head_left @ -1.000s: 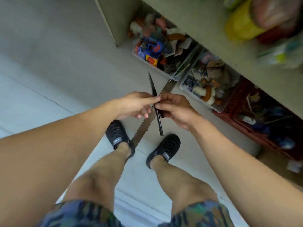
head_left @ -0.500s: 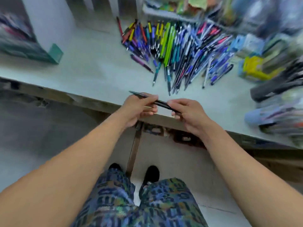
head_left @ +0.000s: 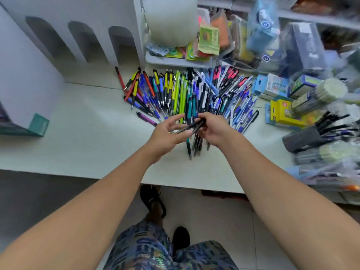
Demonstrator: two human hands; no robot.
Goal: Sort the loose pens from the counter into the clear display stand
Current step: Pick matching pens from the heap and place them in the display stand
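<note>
A big pile of loose pens (head_left: pixel 181 92) in many colours lies fanned out on the pale counter (head_left: pixel 87 137). Just above the pile's near edge, my right hand (head_left: pixel 215 129) pinches a couple of black pens (head_left: pixel 191 126) that lie almost level. My left hand (head_left: pixel 165 134) meets their other end, its lower fingers curled under them and its thumb and forefinger spread; motion blur hides the exact contact. I cannot make out a clear display stand with certainty.
A grey cup (head_left: pixel 302 138) of dark pens lies at the right, with yellow boxes (head_left: pixel 282 112) and wrapped stationery packs behind it. A white tray (head_left: pixel 175 60) of small goods stands behind the pile. A white arched panel (head_left: pixel 78 36) closes the back left.
The view swung up from the floor to the counter. Both hands carried the black pens forward, from below the counter's edge to over the pile's near edge. The left hand's grip has loosened.
</note>
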